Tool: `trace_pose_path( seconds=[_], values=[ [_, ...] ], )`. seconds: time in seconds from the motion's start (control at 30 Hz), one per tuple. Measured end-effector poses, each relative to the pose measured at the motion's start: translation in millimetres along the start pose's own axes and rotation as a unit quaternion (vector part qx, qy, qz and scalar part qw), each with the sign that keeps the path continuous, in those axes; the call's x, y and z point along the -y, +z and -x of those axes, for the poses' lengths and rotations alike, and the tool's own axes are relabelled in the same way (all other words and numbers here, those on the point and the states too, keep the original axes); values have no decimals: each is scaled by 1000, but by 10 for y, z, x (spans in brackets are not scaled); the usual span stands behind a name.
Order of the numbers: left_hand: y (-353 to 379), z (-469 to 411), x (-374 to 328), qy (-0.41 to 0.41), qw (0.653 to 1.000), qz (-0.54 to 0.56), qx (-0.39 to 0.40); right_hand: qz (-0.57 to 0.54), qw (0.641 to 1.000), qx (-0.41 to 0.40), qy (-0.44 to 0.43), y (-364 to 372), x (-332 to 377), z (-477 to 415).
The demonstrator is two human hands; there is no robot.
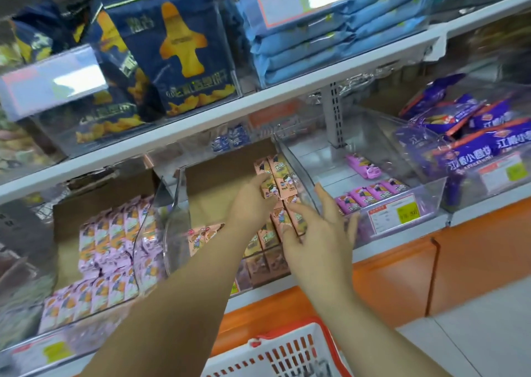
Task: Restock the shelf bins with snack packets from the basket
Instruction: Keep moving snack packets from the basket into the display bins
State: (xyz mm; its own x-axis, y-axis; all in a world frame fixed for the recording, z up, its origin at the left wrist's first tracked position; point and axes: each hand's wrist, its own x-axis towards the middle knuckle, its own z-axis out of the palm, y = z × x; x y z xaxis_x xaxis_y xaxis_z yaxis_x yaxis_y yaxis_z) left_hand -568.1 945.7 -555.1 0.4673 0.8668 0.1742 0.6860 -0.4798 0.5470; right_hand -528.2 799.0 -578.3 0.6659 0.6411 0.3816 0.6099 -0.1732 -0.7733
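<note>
Peach packets (277,181) part-fill the middle bin (176,227); my left hand (251,204) curls round some, my right hand (314,233) presses them straight-fingered. The next bin (431,193) right of it looks sparse.

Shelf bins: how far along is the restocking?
Done: the left bin looks packed with pale pink packets. In hand: the left hand grips peach packets in the middle bin, the right hand steadying them. Left: the neighbouring right bin holds few magenta packets; what the basket holds barely shows.
</note>
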Motion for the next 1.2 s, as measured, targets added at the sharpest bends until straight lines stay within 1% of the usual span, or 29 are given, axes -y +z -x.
trace_pose_path(
  seconds=[0.1, 0.23, 0.27, 0.33, 0.4, 0.47, 0.53, 0.63, 0.7, 0.77, 0.83, 0.87, 0.93, 1.0, 1.1, 1.2],
  values=[
    [14, 4, 22, 0, 1000, -25, 13, 1, 1000, 6, 2, -10, 9, 3],
    [-120, 141, -14, 14, 999, -22, 24, 12, 1000, 3, -9, -4, 15, 14],
    [-167, 202, -30, 19, 999, -23, 15, 14, 1000, -5, -21, 8, 27, 37],
    [-262, 376, -25, 53, 998, -8, -27, 7, 996, -39, -79, 42, 68, 111],
    [-357, 644, 38, 89, 991, 48, -87, -31, 988, -38, -145, 67, 143, 215],
    [-475, 991, 167, 114, 979, 103, -135, -62, 978, 8, -197, 115, 206, 347],
    [-602, 1365, 390, 128, 972, 114, -162, -56, 968, 78, -232, 193, 240, 514],
    [-749, 1869, 903, 109, 978, 67, -166, -1, 943, 245, -226, 400, 223, 824],
    [-802, 2164, 1321, 65, 986, 32, -150, 49, 912, 342, -220, 567, 165, 1016],
    [-818, 2460, 1763, 9, 991, 16, -136, 111, 865, 441, -213, 726, 123, 1180],
    [-788, 2744, 2193, -40, 990, 13, -136, 154, 826, 505, -197, 894, 88, 1304],
    [-758, 2874, 2387, -68, 988, 7, -136, 166, 815, 522, -188, 978, 73, 1351],
    [-671, 3089, 2727, -133, 983, -11, -124, 181, 805, 538, -173, 1154, 37, 1436],
    [-570, 3252, 3018, -182, 979, -39, -87, 184, 796, 559, -146, 1345, -7, 1532],
    [-431, 3436, 3372, -210, 975, -71, -34, 185, 784, 583, -103, 1675, -120, 1704],
    [-326, 3525, 3528, -228, 973, -34, 5, 169, 782, 596, -67, 1960, -263, 1886]
  ],
)
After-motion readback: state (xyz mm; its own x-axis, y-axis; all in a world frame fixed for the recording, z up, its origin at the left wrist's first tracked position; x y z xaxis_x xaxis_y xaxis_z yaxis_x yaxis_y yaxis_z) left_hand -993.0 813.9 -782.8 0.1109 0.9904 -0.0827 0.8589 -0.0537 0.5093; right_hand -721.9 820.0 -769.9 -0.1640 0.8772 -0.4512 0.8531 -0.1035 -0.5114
